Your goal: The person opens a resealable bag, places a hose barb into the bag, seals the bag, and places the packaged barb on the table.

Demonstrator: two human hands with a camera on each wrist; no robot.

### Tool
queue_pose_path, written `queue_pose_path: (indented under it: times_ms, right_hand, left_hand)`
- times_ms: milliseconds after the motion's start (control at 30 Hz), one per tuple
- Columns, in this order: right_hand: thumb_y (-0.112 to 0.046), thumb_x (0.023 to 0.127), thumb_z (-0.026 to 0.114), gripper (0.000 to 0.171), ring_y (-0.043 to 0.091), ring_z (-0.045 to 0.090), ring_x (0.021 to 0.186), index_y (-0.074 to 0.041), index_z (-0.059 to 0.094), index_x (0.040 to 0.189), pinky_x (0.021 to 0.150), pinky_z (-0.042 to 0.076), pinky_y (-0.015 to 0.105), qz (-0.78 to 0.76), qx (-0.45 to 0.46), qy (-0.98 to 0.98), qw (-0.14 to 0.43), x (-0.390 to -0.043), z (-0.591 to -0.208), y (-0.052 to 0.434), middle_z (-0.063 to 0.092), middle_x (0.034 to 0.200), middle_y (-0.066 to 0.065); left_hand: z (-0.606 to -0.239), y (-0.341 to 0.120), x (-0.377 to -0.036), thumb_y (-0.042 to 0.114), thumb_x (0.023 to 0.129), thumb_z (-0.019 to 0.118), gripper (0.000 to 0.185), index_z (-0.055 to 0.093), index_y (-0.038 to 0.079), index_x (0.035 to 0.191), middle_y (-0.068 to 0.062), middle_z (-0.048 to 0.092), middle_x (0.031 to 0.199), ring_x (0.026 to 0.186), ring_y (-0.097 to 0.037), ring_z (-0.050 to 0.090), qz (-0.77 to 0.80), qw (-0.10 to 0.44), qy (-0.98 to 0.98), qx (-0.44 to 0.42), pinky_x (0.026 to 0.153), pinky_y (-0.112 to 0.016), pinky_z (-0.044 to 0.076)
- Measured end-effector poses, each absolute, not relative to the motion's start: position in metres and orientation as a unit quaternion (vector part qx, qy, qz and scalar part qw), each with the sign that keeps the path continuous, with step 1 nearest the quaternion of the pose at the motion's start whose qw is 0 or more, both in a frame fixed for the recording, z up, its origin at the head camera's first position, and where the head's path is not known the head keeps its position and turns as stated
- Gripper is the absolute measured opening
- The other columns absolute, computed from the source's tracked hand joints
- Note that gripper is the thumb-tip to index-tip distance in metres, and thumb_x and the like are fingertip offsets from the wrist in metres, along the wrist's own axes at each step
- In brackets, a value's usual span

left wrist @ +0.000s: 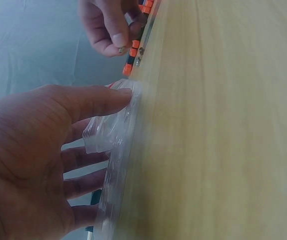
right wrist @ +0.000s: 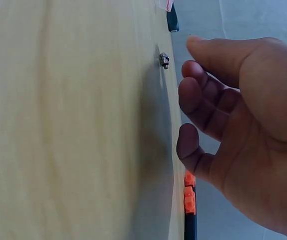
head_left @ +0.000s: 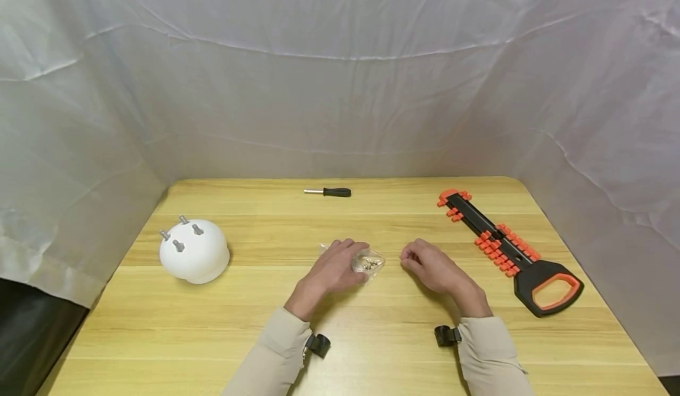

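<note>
Left hand (head_left: 333, 269) resting on a clear bag of screws (head_left: 368, 261), fingers nearly straight, right hand (head_left: 432, 266) loosely curled, seemingly empty, over a small screw (right wrist: 164, 60), wooden table (head_left: 372, 337).

My left hand (head_left: 336, 266) on bag (head_left: 369, 261), table (head_left: 372, 337) centre; right hand (head_left: 432, 266) just right; dome (head_left: 193, 250) far left; screwdriver (head_left: 328, 192) behind; rack (head_left: 504, 248) right.

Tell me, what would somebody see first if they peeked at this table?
Probably the two hands in the middle of the wooden table: the left hand rests on a small clear bag of metal bits, and the right hand hovers beside it, fingers curled. Next, the black-and-orange tool on the right and the white dome with grey pegs on the left.
</note>
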State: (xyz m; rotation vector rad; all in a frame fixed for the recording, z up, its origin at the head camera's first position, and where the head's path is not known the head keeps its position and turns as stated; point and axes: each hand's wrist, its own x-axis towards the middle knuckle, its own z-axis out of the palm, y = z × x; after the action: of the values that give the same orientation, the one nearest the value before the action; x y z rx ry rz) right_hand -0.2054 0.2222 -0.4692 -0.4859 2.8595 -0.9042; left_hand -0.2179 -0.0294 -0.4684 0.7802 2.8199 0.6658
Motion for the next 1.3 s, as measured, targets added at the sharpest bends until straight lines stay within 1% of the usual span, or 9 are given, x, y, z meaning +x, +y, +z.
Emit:
queue_pose_path:
  times_ms: [200, 267, 467, 733, 1000, 1167, 1300]
  right_hand:
    - [-0.017, 0.096, 0.06, 0.005, 0.012, 0.053, 0.082, -0.014, 0.063, 0.094, 0.075, 0.048, 0.03, -0.305, -0.167, 0.937, 0.038, -0.207, -0.469, 0.215, 0.058, 0.092, -0.001]
    - [-0.018, 0.096, 0.06, 0.005, 0.012, 0.053, 0.083, -0.015, 0.063, 0.094, 0.077, 0.048, 0.031, -0.308, -0.164, 0.936, 0.042, -0.208, -0.468, 0.211, 0.058, 0.093, -0.001]
    - [-0.018, 0.096, 0.058, 0.007, 0.012, 0.053, 0.085, -0.013, 0.063, 0.096, 0.078, 0.049, 0.03, -0.318, -0.177, 0.93, 0.055, -0.209, -0.466, 0.196, 0.057, 0.096, -0.001]
    - [-0.014, 0.095, 0.06, 0.005, 0.01, 0.053, 0.082, -0.013, 0.064, 0.096, 0.077, 0.049, 0.029, -0.309, -0.2, 0.928, 0.056, -0.211, -0.467, 0.179, 0.057, 0.092, -0.002]
    - [-0.017, 0.095, 0.06, 0.004, 0.008, 0.052, 0.081, -0.015, 0.065, 0.094, 0.077, 0.049, 0.029, -0.273, -0.205, 0.938, 0.065, -0.212, -0.467, 0.166, 0.056, 0.089, -0.005]
    - [-0.018, 0.095, 0.06, 0.005, 0.008, 0.052, 0.08, -0.017, 0.065, 0.094, 0.076, 0.048, 0.029, -0.271, -0.204, 0.939, 0.066, -0.213, -0.466, 0.164, 0.057, 0.088, -0.007]
    - [-0.016, 0.095, 0.06, 0.006, 0.01, 0.053, 0.08, -0.015, 0.066, 0.098, 0.075, 0.047, 0.03, -0.291, -0.189, 0.936, 0.062, -0.213, -0.464, 0.17, 0.059, 0.089, -0.005]
  left_hand:
    - [-0.468, -0.028, -0.218, 0.036, 0.082, 0.073, 0.067, 0.046, 0.024, 0.143, 0.001, 0.056, 0.132, 0.118, -0.019, 0.05, 0.223, 0.078, 0.938, 0.255, 0.101, -0.037, 0.046]
    - [-0.468, -0.028, -0.218, 0.036, 0.082, 0.073, 0.067, 0.046, 0.024, 0.142, 0.001, 0.057, 0.132, 0.118, -0.019, 0.05, 0.222, 0.077, 0.937, 0.257, 0.101, -0.037, 0.046]
    - [-0.467, -0.028, -0.216, 0.036, 0.082, 0.074, 0.066, 0.048, 0.022, 0.142, 0.0, 0.058, 0.13, 0.117, -0.02, 0.051, 0.222, 0.071, 0.936, 0.263, 0.099, -0.036, 0.046]
    - [-0.467, -0.028, -0.217, 0.037, 0.082, 0.074, 0.067, 0.048, 0.022, 0.142, 0.0, 0.057, 0.13, 0.118, -0.02, 0.05, 0.218, 0.075, 0.938, 0.257, 0.1, -0.036, 0.046]
    - [-0.469, -0.028, -0.217, 0.038, 0.083, 0.073, 0.066, 0.047, 0.023, 0.142, 0.001, 0.056, 0.132, 0.118, -0.019, 0.049, 0.215, 0.081, 0.94, 0.252, 0.101, -0.036, 0.046]
    - [-0.468, -0.029, -0.218, 0.038, 0.083, 0.073, 0.066, 0.047, 0.022, 0.142, 0.001, 0.056, 0.132, 0.118, -0.019, 0.05, 0.214, 0.079, 0.94, 0.254, 0.1, -0.035, 0.046]
    - [-0.468, -0.028, -0.219, 0.038, 0.083, 0.073, 0.066, 0.047, 0.023, 0.142, 0.002, 0.057, 0.132, 0.119, -0.019, 0.049, 0.214, 0.08, 0.94, 0.253, 0.101, -0.035, 0.046]
